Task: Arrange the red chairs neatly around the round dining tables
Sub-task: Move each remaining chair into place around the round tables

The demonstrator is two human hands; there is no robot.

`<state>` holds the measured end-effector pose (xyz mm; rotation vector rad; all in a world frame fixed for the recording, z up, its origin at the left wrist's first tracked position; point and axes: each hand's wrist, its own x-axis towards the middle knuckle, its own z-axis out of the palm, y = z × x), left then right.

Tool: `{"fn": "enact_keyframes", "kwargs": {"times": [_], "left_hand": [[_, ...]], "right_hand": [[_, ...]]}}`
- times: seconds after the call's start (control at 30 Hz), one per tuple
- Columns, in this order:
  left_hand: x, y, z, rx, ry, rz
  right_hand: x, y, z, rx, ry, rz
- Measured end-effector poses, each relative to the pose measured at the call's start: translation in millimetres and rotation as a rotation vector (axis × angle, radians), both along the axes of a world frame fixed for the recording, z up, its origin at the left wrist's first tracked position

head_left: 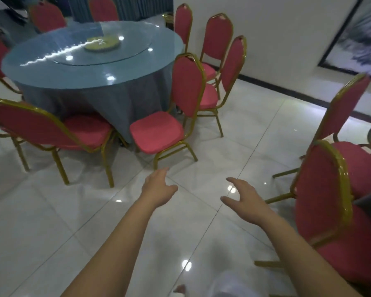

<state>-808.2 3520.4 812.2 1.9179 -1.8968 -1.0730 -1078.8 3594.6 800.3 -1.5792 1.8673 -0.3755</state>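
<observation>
Red padding and gold metal frames mark every chair here. Far to the left of the fingers, the leftmost red chair (36,127) has its seat against the round table (107,97), which has a grey-blue cloth and a glass top. Just beyond the left hand (157,187), the middle red chair (165,125) stands beside the cloth. This hand is open, with relaxed fingers, and holds nothing. The right hand (245,197) is open too, its fingers spread and empty, above the white tile floor (51,221). To the right of its fingers, near but untouched, stands the nearest red chair (321,200).
</observation>
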Motion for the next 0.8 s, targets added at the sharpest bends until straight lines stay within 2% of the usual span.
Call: {"fn": "enact_keyframes", "kwargs": {"times": [0.2,0.33,0.57,0.8], "left_hand": [[-70.1,-181.3,24.8,-0.07,-0.047,-0.174],[-126.4,-282.5,33.7,0.02,0.134,-0.092],[-191.6,-443.5,35.3,0.05,0.187,0.082],[-226.2,-581.5,4.6,0.103,0.308,0.174]], "right_hand": [[-67.8,-136.1,2.4,-0.033,0.039,-0.046],[-123.5,-231.2,3.8,-0.085,0.005,0.0],[-208.9,-378.3,5.9,-0.056,0.04,0.099],[-230.3,-519.7,-4.6,0.018,0.147,0.219]]}}
